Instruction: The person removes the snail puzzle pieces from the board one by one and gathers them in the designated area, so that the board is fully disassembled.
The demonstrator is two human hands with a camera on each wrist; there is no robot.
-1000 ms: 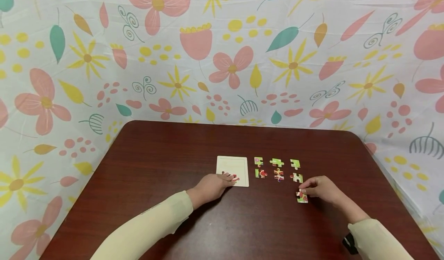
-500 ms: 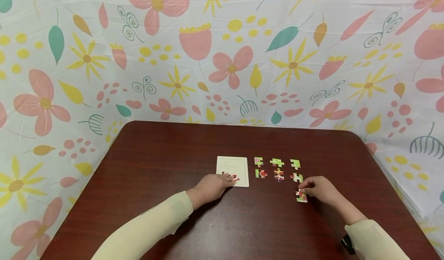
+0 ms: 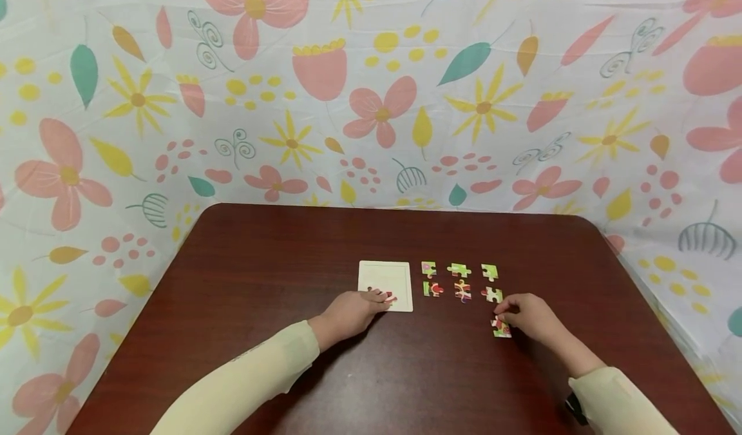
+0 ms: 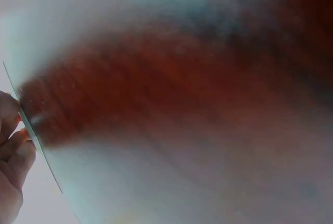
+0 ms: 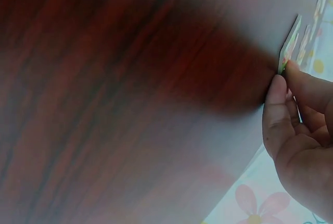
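A square cream puzzle tray (image 3: 400, 277) lies near the middle of the table. Across its lower left part rests my left hand (image 3: 348, 312), fingers stretched over red-and-white printing (image 3: 391, 299) that they partly cover. In the left wrist view its fingertips (image 4: 23, 153) touch the tray at the edge. Between thumb and finger, my right hand (image 3: 533, 316) pinches a puzzle piece (image 3: 502, 330) at the right end of the layout. The right wrist view shows that puzzle piece (image 5: 289, 47) edge-on, close to the tabletop; whether it touches the table is unclear.
Two rows of loose puzzle pieces, green ones (image 3: 459, 270) behind and red-patterned ones (image 3: 462, 290) in front, lie between the tray and the right hand. The dark red-brown table (image 3: 290, 248) meets a flowered cloth (image 3: 371, 87) at the back.
The head view has shifted slightly. My right hand and forearm have moved a little left, still pinching the puzzle piece. The left hand stays on the tray.
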